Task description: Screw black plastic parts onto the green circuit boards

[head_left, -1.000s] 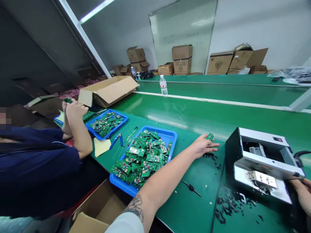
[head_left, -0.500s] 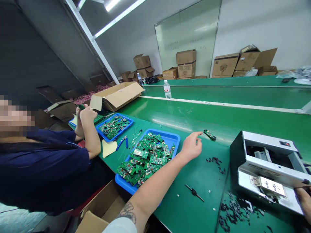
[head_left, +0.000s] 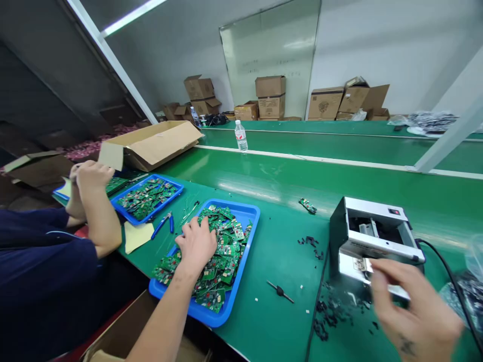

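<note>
**Left hand shifts to the heaped boards**

The left hand [head_left: 196, 244] has moved from the lone circuit board [head_left: 307, 205], lying near the benchtop machine [head_left: 373, 242], onto circuit boards [head_left: 226, 251] in the blue tray [head_left: 246, 213]; handling seems to have turned to the pile. Its fingers curve loosely (any hold is hidden). The blurred right hand [head_left: 415, 301] pinches narrowly at the machine's front, contents unclear.

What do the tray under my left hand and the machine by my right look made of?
The blue tray: probably molded plastic, smooth with a slight sheen, from its even color and rounded corners.

The machine: likely sheet metal, given its silvery front; its black side could be painted metal or plastic.
</note>
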`<state>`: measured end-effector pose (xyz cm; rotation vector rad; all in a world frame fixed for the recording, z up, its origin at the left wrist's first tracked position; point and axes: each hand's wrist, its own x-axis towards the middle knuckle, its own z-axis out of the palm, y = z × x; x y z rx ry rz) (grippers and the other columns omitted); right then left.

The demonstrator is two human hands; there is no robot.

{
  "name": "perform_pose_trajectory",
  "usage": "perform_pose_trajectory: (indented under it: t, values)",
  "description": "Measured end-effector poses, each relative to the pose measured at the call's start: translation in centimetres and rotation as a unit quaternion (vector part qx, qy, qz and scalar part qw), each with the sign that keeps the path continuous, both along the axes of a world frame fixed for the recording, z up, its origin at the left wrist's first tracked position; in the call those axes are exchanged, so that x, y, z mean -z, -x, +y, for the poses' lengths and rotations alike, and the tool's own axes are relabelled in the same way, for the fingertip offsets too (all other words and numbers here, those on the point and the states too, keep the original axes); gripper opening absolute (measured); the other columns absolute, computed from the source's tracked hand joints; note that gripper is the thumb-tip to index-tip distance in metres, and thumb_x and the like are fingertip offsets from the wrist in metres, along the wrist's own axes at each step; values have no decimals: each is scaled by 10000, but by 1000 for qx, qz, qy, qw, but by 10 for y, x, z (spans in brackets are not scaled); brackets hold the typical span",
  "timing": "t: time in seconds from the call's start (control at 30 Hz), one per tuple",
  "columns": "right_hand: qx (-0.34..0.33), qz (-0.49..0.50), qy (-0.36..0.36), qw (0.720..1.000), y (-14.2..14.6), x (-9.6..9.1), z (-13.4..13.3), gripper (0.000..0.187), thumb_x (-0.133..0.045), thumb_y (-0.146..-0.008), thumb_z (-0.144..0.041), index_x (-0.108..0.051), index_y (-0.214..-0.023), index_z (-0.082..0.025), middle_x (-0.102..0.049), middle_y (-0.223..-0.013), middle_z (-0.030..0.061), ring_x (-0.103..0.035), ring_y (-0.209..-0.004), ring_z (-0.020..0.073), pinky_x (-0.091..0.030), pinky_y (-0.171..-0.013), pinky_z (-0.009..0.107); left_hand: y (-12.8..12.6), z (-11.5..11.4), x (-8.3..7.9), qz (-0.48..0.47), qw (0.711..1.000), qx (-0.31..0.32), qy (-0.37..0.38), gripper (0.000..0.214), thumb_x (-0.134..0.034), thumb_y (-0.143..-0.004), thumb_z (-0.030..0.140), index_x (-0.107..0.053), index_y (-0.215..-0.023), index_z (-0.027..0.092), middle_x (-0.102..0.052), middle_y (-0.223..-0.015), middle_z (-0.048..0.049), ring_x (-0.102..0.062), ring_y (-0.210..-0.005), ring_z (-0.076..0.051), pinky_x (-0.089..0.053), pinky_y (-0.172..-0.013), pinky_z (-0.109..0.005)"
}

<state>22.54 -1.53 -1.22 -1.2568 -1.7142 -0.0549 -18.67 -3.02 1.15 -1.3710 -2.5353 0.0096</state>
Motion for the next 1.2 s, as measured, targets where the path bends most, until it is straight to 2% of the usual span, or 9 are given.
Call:
perform_pose_trajectory:
  t: [0.13, 0.27, 0.37, 0.47, 0.63, 0.7, 0.8, 0.9, 1.2]
  values:
    - [-129, -108, 57, 984, 76, 7, -7, 250, -496, -913, -247, -628, -1123, -215, -712, -1033, 56, -681, -894, 171, -537, -808, 278, -3, -1, -6, 1, 999, 28, -46, 473, -418, -895, 383, -544, -1278, 136, -469, -1299, -207, -451, -1129, -380, -438, -819, -543]
    - [-95, -212, 134, 963, 111, 40, 4, 410, -436, -936, -353, -567, -1273, -161, -564, -1345, 118, -505, -1254, 250, -491, -971, 350, -14, 8, -14, -64, 982, 90, -154, 488, -455, -883, 424, -542, -1268, 137, -501, -1295, -184, -483, -1158, -362, -414, -924, -531]
    - [-37, -221, 163, 961, 123, 59, 17, 476, -435, -922, -331, -532, -1317, -82, -440, -1442, 212, -358, -1348, 385, -409, -1020, 519, -35, 24, -17, -234, 933, 189, -198, 462, -506, -859, 463, -568, -1209, 167, -578, -1219, -138, -540, -1143, -292, -416, -982, -435]
    - [-8, -236, 185, 954, 127, 69, 24, 476, -452, -896, -256, -534, -1303, -22, -440, -1419, 271, -373, -1315, 438, -387, -1000, 571, -66, 47, -12, -531, 806, 222, -139, 442, -547, -832, 514, -590, -1126, 187, -644, -1106, -98, -629, -986, -226, -490, -841, -345]
    - [-46, -273, 187, 943, 119, 67, 11, 392, -444, -893, -172, -601, -1250, -137, -549, -1347, 178, -502, -1195, 339, -449, -940, 462, -109, 79, 11, -860, 484, 162, 3, 470, -620, -782, 587, -590, -1002, 172, -648, -987, -76, -654, -878, -183, -488, -706, -279]
    - [-69, -284, 184, 939, 115, 62, 3, 366, -458, -890, -155, -630, -1209, -200, -590, -1294, 142, -538, -1128, 310, -469, -872, 433, -117, 83, 21, -908, 400, 122, 23, 463, -645, -766, 584, -585, -951, 164, -633, -892, -56, -645, -821, -170, -487, -686, -277]
    - [-98, -286, 187, 935, 111, 54, -4, 311, -459, -899, -147, -669, -1108, -240, -634, -1181, 124, -576, -1000, 277, -462, -742, 388, -121, 81, 34, -941, 326, 81, 51, 445, -641, -777, 582, -563, -894, 159, -574, -794, -16, -599, -697, -124, -461, -603, -239]
    - [-127, -271, 196, 934, 109, 49, -5, 270, -440, -916, -149, -680, -998, -240, -640, -1063, 109, -587, -880, 225, -427, -682, 337, -124, 74, 40, -941, 325, 71, 58, 465, -652, -765, 594, -530, -871, 159, -512, -763, 15, -515, -591, -72, -396, -511, -193]
    - [-204, -178, 250, 930, 103, 41, 3, 202, -426, -922, -160, -610, -963, -235, -641, -880, 43, -617, -798, 181, -475, -697, 293, -125, 68, 45, -861, 478, 168, 33, 486, -703, -732, 561, -447, -837, 161, -576, -820, -5, -446, -541, -29, -319, -474, -163]
